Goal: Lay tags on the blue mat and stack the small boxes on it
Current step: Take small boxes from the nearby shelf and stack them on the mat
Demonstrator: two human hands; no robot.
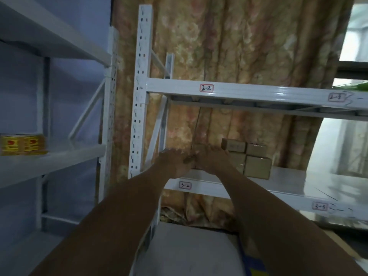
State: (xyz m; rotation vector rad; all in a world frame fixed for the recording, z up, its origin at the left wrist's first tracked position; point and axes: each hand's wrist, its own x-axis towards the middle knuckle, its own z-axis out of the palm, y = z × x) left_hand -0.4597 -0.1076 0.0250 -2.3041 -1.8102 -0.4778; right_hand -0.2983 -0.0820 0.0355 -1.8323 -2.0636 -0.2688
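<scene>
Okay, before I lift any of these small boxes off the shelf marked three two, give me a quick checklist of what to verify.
1. Both hands at the shelf, left hand and right hand: ok.
2. Fingers gripping a box: cannot tell, blurred.
3. The small boxes stacked neatly, right of the hands: ok.
4. Room on the blue mat: cannot tell, only a corner shows.
5. Whether tags lie on it: cannot tell.

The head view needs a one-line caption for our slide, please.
Left hand and right hand reach onto shelf 3-2, beside stacked small boxes.
</scene>
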